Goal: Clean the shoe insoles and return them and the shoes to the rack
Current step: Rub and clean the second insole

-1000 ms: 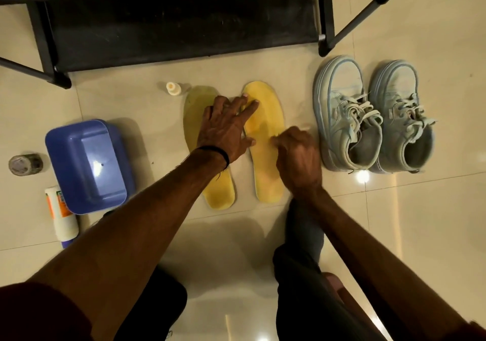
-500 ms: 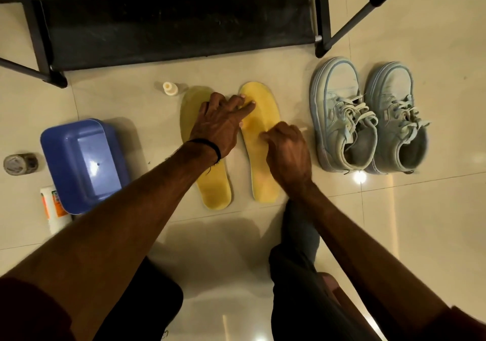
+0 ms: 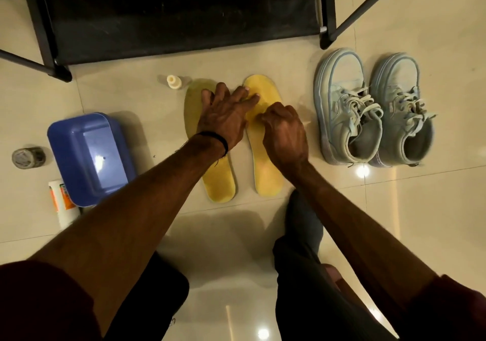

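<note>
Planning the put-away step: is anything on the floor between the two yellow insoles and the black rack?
Only the small white bottle, just left of the left insole's toe. The floor from the right insole to the rack shows nothing.

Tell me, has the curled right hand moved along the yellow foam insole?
Yes: the right hand slid up the right yellow foam insole, toward its toe and the black rack.

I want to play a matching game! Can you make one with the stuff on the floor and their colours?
Things:
1. insoles
2. tub
3. shoes
4. shoe rack

Colours:
A. black
B. pale blue-grey
C. yellow
D. deep blue

Pairs: 1-C, 2-D, 3-B, 4-A
</note>
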